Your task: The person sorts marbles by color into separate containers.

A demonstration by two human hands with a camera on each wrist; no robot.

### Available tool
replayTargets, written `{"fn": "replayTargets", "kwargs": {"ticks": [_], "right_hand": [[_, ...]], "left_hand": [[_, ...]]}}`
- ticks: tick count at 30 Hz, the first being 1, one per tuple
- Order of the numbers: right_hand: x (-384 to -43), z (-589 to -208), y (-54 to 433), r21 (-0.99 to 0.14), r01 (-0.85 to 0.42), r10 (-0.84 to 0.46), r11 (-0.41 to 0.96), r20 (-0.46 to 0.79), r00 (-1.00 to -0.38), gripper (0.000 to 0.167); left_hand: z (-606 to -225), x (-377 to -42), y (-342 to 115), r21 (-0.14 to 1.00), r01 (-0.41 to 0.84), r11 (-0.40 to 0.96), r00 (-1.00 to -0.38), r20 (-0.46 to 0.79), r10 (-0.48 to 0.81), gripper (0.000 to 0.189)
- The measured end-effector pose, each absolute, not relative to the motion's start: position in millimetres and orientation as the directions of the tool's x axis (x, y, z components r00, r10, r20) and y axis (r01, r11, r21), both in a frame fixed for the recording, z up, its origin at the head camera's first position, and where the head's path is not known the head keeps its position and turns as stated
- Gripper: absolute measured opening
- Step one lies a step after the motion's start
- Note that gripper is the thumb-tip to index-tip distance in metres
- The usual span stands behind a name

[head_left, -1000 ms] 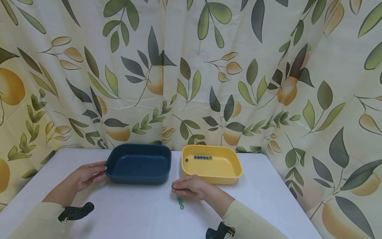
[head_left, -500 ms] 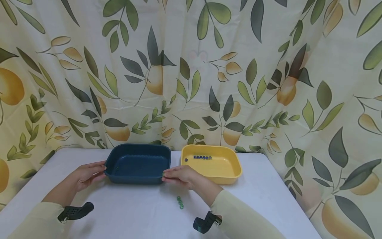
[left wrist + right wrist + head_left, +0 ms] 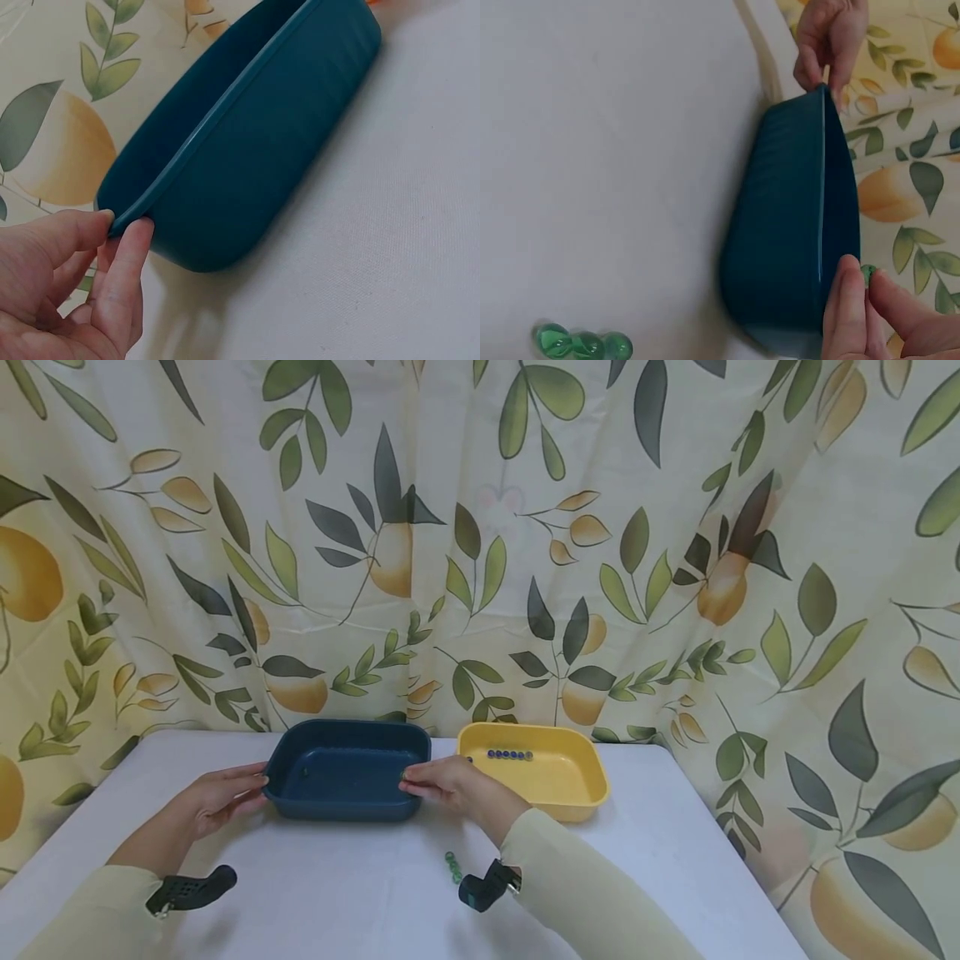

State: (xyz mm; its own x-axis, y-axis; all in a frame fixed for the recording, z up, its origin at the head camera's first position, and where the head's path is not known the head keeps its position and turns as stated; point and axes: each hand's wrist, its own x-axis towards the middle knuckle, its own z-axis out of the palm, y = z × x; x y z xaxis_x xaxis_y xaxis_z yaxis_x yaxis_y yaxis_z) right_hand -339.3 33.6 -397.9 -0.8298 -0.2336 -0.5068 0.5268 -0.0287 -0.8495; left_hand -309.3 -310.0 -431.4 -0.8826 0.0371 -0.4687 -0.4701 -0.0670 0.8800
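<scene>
My left hand (image 3: 217, 802) pinches the left rim of a dark blue plastic bin (image 3: 247, 150), thumb and fingers on either side of the edge. Over the bin's right rim, my right hand (image 3: 450, 781) holds a green glass marble (image 3: 867, 274) between thumb and fingertips. A small greenish spot (image 3: 305, 771) shows inside the blue bin near its left side. Three more green marbles (image 3: 585, 346) lie touching in a short line on the white table, partly behind the right wrist's strap in the head view.
Right of the blue bin stands a yellow bin (image 3: 577, 777) with a row of blue marbles (image 3: 510, 755) and a single one apart at its left, partly covered by the right hand. A leaf-and-fruit patterned curtain (image 3: 480, 568) hangs behind the white table (image 3: 337, 893).
My right hand has moved up and left with the green marble, from the table in front of the bins to over the blue bin's right rim. The left hand stays on the rim.
</scene>
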Motion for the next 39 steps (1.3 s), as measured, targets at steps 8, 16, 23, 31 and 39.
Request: {"fn": "replayTargets", "kwargs": {"ticks": [8, 16, 23, 31, 39], "right_hand": [[-348, -400, 32, -0.801, 0.589, -0.236, -0.105, -0.555, -0.797, 0.027], [-359, -395, 32, -0.766, 0.638, -0.204, -0.079, -0.614, -0.762, 0.028], [-367, -395, 33, -0.744, 0.662, -0.202, -0.09, -0.637, -0.744, 0.025], [-369, -394, 32, -0.728, 0.678, -0.186, -0.103, -0.655, -0.732, 0.024], [-370, -397, 31, -0.731, 0.67, -0.18, -0.126, -0.648, -0.74, 0.024]], "left_hand": [[-431, -308, -310, 0.883, -0.453, -0.122, -0.891, -0.448, 0.065, 0.052], [-431, -308, -310, 0.882, -0.459, -0.107, -0.888, -0.457, 0.05, 0.058], [-430, -308, -309, 0.884, -0.46, -0.084, -0.888, -0.458, 0.033, 0.063], [-433, -308, -310, 0.889, -0.452, -0.075, -0.892, -0.451, 0.027, 0.063], [-432, -307, -308, 0.89, -0.446, -0.095, -0.895, -0.445, 0.03, 0.062]]}}
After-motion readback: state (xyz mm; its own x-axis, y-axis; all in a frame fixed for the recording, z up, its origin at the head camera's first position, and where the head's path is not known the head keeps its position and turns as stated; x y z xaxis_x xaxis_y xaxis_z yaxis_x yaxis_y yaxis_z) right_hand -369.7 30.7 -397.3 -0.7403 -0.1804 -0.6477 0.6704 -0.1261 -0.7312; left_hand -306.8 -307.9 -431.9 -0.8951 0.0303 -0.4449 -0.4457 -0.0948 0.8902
